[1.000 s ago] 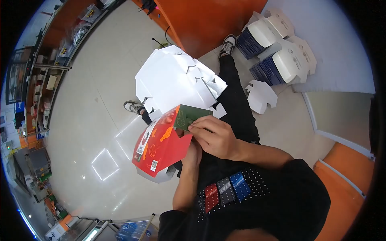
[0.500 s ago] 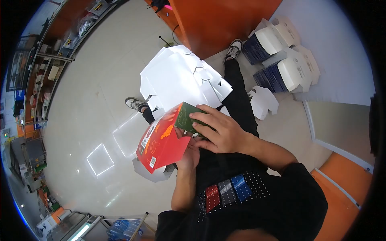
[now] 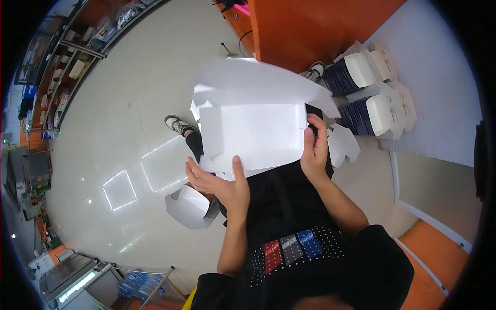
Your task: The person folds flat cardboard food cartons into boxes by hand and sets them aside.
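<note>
A carton [image 3: 253, 129] is turned with its white inside facing up, its raised walls round a flat base and a large flap at the far side. My left hand [image 3: 225, 188] supports its near left corner, thumb on the near edge and the other fingers spread to the left. At the right wall, my right hand [image 3: 314, 150] grips the carton between thumb and fingers. The white sheets on my lap are mostly hidden behind it. Below and left of my left hand lies another folded white carton [image 3: 188, 206].
Stacks of folded cartons [image 3: 380, 116] stand on the floor at the right by the wall, with a loose white piece [image 3: 342, 144] nearby. An orange cabinet [image 3: 310, 31] is ahead. Shelves [image 3: 67, 77] line the left, and blue bottles [image 3: 139, 284] sit at the lower left.
The carton has turned over from its red and green outside to its white inside and opened out. My right hand has moved right to its side wall; my left hand now shows at its near left corner.
</note>
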Motion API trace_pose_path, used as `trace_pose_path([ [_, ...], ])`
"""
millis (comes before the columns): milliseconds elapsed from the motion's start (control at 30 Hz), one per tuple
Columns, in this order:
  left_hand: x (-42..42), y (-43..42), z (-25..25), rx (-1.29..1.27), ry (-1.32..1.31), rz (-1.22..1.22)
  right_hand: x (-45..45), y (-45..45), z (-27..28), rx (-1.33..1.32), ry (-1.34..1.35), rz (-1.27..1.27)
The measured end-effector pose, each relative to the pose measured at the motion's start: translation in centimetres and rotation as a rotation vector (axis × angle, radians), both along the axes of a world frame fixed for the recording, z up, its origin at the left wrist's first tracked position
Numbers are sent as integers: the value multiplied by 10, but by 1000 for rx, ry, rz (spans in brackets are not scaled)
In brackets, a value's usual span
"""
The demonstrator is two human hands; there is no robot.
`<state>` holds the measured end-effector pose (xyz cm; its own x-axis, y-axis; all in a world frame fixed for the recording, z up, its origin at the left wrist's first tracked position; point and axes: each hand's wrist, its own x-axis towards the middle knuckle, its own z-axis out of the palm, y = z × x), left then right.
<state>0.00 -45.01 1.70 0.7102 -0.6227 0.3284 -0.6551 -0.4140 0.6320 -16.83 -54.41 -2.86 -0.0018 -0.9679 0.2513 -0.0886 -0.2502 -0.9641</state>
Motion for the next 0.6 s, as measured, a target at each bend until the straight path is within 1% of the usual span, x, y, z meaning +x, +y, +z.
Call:
trace_pose_path([
  [33,6,0,-7,13,60,1,0,5,-3,10,-35,4],
  [133,13,-5,-7,-334,846,-36,2,20,-5,70,-112,61],
  [200,11,-9,-4,-383,726,-80,4,25,-5,96,-128,103],
  [233,10,-11,-3,-407,665,-102,4,23,-4,187,-108,126],
  [267,16,-9,-4,-314,495,-217,-1,16,-12,234,103,147],
  [333,31,-6,-5,-127,147,-433,-19,4,7,263,833,443],
  [367,26,-8,-2,-190,146,-448,-16,0,28,426,912,550],
  [400,26,-4,-3,-142,118,-540,-14,2,32,455,657,583],
  [467,17,2,-1,-79,135,-636,-10,10,38,507,149,621],
  [500,15,5,2,-47,140,-692,2,11,56,639,-246,600],
  [600,13,7,0,-1,136,-772,30,1,53,698,-485,518],
])
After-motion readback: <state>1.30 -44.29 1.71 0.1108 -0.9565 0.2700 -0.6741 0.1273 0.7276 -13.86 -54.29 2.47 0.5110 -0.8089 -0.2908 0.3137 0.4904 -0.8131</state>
